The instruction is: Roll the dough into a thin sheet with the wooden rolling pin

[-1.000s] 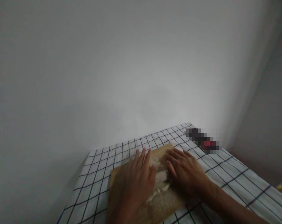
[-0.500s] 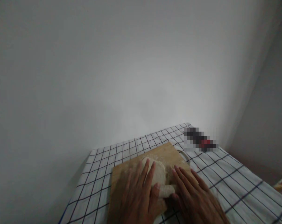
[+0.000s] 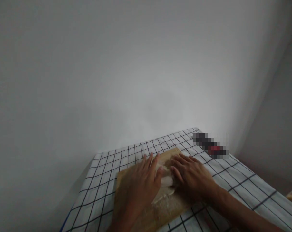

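Observation:
A pale rolling pin (image 3: 167, 181) lies across the wooden board (image 3: 170, 206), its middle showing between my hands. My left hand (image 3: 146, 177) rests over its left part, fingers stretched forward and thumb apart. Over the right part lies my right hand (image 3: 191, 172), flat with the fingers extended towards the board's far edge. Pale dough (image 3: 160, 166) shows only in part between the hands; they cover the rest. Both ends of the pin are hidden. White flour is smeared over the near part of the board.
A white tablecloth with dark checks (image 3: 100, 183) covers the table under the board. Towards the back right corner lies a pixelated dark and red object (image 3: 211, 145). Grey-white walls (image 3: 146, 80) rise behind and to the right. Something brownish shows at the right edge.
Both hands and the rolling pin have moved forward, away from me, over the dough. The floury near part of the board now shows, and more of my right forearm is in view.

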### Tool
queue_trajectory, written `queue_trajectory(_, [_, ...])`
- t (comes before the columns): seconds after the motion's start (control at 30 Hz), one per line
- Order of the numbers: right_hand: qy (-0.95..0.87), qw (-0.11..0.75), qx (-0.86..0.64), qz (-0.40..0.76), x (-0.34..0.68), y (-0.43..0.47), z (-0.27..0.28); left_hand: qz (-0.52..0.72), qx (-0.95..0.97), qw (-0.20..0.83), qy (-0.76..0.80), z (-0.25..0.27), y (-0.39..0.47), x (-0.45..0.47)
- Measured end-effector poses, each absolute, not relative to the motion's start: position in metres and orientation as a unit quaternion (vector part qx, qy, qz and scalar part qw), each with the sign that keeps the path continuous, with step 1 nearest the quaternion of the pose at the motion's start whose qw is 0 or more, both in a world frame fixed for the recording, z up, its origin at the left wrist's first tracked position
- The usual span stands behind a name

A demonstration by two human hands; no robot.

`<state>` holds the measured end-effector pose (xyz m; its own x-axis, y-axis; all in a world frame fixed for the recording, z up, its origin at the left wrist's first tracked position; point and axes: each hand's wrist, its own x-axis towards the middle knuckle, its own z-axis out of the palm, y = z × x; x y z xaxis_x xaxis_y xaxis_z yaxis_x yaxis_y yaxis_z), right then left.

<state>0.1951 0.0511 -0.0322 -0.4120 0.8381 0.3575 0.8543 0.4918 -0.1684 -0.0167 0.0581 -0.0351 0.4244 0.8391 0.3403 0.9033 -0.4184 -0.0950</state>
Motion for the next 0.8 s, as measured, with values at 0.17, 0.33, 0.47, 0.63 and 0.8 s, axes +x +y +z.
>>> queue_trajectory(0.17, [-0.851,0.190,-0.488,-0.025,0.194,0.073,-0.028,-0.115,-0.821,0.111,-0.549,-0.040,0.073,-0.014])
queue_trajectory(0.33, [-0.832,0.205,-0.514,-0.031,0.193,0.057,-0.032,-0.151,-0.811,0.142,-0.547,-0.046,0.061,-0.014])
queue_trajectory(0.47, [-0.820,0.211,-0.531,-0.024,0.192,0.028,-0.041,-0.138,-0.828,0.140,-0.524,-0.038,0.038,-0.015])
queue_trajectory(0.63, [-0.806,0.245,-0.537,-0.039,0.191,-0.004,-0.058,-0.143,-0.845,0.152,-0.492,-0.036,0.015,-0.018])
queue_trajectory(0.8, [-0.822,0.235,-0.518,-0.013,0.195,0.007,-0.051,-0.149,-0.837,0.151,-0.504,-0.038,0.014,-0.015])
